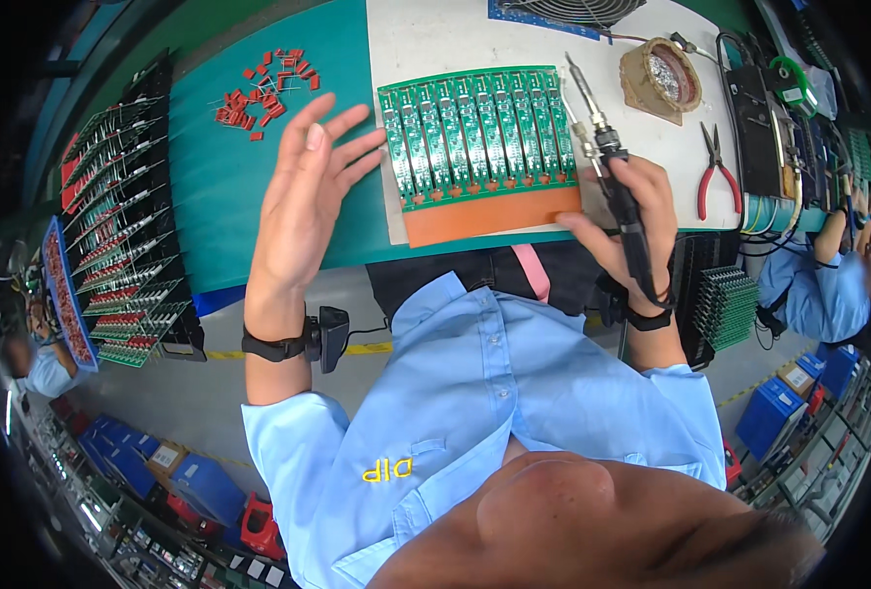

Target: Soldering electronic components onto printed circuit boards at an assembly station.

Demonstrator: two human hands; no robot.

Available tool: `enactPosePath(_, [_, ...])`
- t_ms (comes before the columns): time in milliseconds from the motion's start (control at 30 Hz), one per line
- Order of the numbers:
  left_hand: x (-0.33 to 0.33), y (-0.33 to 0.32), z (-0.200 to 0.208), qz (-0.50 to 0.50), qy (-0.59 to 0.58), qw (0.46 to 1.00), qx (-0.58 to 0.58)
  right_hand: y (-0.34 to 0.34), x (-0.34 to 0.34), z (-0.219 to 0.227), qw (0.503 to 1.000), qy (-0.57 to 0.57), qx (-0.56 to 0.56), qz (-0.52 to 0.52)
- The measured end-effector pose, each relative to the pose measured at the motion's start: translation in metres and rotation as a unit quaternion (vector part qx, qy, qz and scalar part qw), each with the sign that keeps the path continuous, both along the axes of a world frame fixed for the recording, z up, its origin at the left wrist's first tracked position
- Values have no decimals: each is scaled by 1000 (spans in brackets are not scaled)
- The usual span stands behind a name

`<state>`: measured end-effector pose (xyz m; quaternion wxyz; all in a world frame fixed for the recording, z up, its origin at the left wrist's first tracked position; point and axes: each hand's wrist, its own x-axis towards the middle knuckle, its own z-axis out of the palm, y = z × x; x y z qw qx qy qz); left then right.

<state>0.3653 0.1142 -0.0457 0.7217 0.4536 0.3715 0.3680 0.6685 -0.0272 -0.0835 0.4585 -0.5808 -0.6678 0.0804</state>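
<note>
My right hand [624,221] grips a black soldering iron [602,167], its metal tip pointing up and away over the white mat. Just left of it lies a green circuit board panel [475,133] resting on an orange pad [489,216]. My left hand [308,191] is raised above the teal bench, palm open, fingers spread, holding nothing, close to the panel's left edge. A black band with a small device sits on my left wrist.
Loose red components [263,88] lie on the teal bench [229,187] at the back left. A black rack of boards [121,216] stands at far left. Red-handled pliers [715,172] and a tip-cleaner holder [661,79] sit right. Another person in blue [818,285] works at right.
</note>
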Motion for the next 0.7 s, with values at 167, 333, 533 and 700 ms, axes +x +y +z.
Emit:
enactPosePath(167, [2, -2, 4, 4, 45, 999, 21, 5, -5, -2, 999, -40, -1, 6])
enactPosePath(333, [2, 2, 4, 5, 39, 999, 12, 4, -2, -8, 999, -36, 0, 16])
enactPosePath(533, [8, 6, 3, -2, 27, 1000, 6, 4, 5, -6, 999, -43, 4, 22])
enactPosePath(700, [24, 15, 4, -33, 20, 999, 4, -5, 14, -4, 998, -55, -8, 7])
